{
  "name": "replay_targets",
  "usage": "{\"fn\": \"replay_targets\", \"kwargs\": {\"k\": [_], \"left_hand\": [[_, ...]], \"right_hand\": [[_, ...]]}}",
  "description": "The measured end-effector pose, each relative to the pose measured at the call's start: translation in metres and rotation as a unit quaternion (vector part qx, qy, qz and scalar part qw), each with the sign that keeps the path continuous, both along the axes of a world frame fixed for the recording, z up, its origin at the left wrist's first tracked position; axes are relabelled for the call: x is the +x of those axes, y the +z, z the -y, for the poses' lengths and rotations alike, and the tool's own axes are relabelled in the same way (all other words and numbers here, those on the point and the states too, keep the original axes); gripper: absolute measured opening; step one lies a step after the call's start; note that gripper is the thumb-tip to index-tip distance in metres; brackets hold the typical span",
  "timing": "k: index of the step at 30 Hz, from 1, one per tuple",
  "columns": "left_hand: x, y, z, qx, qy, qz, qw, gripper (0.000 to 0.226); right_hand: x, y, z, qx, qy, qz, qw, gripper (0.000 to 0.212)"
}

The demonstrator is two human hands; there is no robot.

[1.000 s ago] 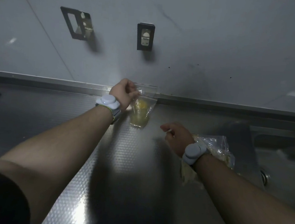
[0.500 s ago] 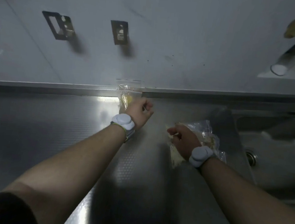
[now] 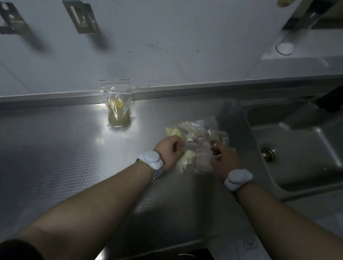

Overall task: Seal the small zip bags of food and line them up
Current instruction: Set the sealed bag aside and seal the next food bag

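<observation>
One zip bag of yellowish food [image 3: 118, 112] leans upright against the wall at the back of the steel counter [image 3: 40, 149]. Both hands are at the heap of clear food bags [image 3: 199, 136] beside the sink [image 3: 302, 145]: the left hand [image 3: 167, 153] curled at its edge, the right hand [image 3: 222, 158] seemingly pinching plastic, though contact is unclear. Best to lift one bag free, find its zip strip and press along it end to end.

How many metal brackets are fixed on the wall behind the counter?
2. One metal bracket is on the wall above the standing zip bag; the other bracket is further left, at the picture's edge. More may lie outside the view.
</observation>
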State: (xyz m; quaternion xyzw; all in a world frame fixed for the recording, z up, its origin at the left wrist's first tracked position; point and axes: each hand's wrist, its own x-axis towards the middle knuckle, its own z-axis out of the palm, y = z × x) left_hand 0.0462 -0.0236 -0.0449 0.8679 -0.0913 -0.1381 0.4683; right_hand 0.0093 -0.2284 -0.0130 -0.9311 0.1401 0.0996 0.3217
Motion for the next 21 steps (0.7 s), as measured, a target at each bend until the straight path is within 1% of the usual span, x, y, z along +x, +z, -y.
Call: {"fn": "replay_targets", "kwargs": {"k": [3, 5, 6, 10, 13, 14, 16, 18, 21], "left_hand": [[-0.010, -0.006, 0.008, 0.005, -0.012, -0.031, 0.999, 0.013], [-0.013, -0.006, 0.008, 0.009, -0.012, -0.035, 0.999, 0.014], [-0.013, -0.005, 0.008, 0.010, -0.011, -0.036, 0.999, 0.014], [-0.014, 0.001, 0.003, 0.019, 0.007, -0.036, 0.999, 0.009], [-0.013, 0.007, -0.001, 0.013, 0.016, -0.038, 0.999, 0.014], [-0.013, 0.009, -0.003, 0.004, 0.023, -0.037, 0.999, 0.016], [-0.013, 0.016, -0.009, -0.015, 0.042, -0.031, 0.999, 0.019], [-0.012, 0.022, -0.014, -0.025, 0.041, -0.033, 0.998, 0.026], [-0.014, 0.034, -0.024, -0.041, 0.006, -0.051, 0.998, 0.049]], "right_hand": [[-0.006, -0.007, 0.004, -0.030, -0.054, 0.016, 0.998, 0.040], [-0.009, -0.010, 0.005, -0.018, -0.055, -0.002, 0.998, 0.045], [-0.008, -0.010, 0.005, -0.016, -0.049, -0.020, 0.998, 0.044], [-0.001, -0.009, 0.005, -0.054, -0.018, -0.098, 0.994, 0.024], [0.001, -0.003, -0.001, -0.028, -0.022, -0.102, 0.994, 0.012], [0.000, 0.000, -0.005, -0.017, -0.022, -0.090, 0.996, 0.013], [-0.001, 0.009, -0.017, 0.004, 0.005, -0.051, 0.999, 0.023], [-0.003, 0.017, -0.028, 0.021, 0.057, -0.032, 0.998, 0.022], [-0.004, 0.027, -0.043, 0.018, 0.154, 0.009, 0.988, 0.019]]}}
